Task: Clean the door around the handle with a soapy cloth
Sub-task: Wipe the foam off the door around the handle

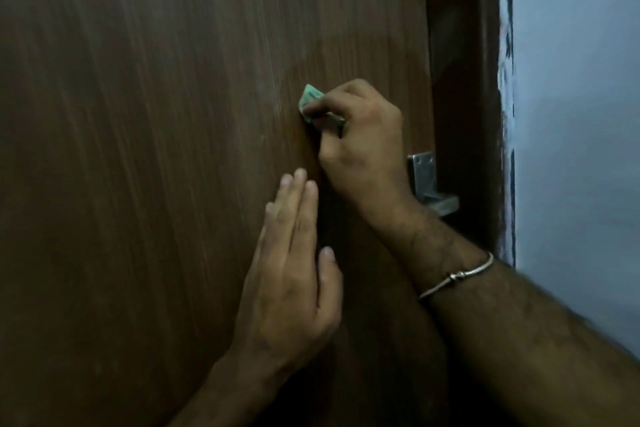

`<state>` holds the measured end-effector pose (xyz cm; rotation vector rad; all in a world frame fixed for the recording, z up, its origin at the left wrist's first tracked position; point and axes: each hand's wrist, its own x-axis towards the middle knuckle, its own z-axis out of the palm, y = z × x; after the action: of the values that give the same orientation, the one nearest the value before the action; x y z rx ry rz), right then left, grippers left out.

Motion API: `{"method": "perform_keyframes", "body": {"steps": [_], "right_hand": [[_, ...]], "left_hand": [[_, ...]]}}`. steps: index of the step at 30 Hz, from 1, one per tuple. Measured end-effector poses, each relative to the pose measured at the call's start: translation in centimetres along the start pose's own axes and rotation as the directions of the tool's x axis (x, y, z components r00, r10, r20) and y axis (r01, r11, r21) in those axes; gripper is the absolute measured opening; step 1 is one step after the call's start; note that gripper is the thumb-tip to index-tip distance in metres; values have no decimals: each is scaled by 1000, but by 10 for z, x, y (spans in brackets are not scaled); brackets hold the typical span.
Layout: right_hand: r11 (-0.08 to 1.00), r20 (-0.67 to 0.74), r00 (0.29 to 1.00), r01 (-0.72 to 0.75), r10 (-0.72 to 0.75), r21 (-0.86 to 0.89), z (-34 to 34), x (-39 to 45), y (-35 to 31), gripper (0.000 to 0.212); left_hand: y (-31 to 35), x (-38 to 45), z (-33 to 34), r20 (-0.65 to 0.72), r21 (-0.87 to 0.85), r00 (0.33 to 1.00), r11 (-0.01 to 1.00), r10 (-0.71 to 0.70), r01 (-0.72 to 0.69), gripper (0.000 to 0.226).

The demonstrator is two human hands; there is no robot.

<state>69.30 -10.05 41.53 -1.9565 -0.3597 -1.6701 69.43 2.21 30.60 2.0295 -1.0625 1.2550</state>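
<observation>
My right hand [360, 139] pinches the green cloth [309, 101] against the wooden door [156, 149], up-left of the metal handle [431, 184]. My left hand [291, 274] lies flat, fingers straight, farther from the handle.

This looks like a room inside a home. A brown wood-grain door [173, 149] fills most of the view, set in a darker wooden frame [464, 80]. A small metal latch fitting [427, 180] is screwed on near the door's edge. Beside the frame runs a plastered wall [575, 114] painted pale blue, its paint edge ragged where it meets the wood.
</observation>
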Motion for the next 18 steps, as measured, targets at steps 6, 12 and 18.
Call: {"method": "perform_keyframes", "body": {"steps": [6,12,18], "right_hand": [[934,167,921,-332,352,-136,-42,14,27,25],[883,232,861,-469,453,20,-49,49,17,18],[339,531,380,-924,757,177,-70,67,-2,17]], "left_hand": [[12,35,-9,160,85,986,996,-51,37,69],[31,81,-30,285,84,945,986,-159,141,67],[56,135,-66,391,-26,861,932,-325,363,59]]}}
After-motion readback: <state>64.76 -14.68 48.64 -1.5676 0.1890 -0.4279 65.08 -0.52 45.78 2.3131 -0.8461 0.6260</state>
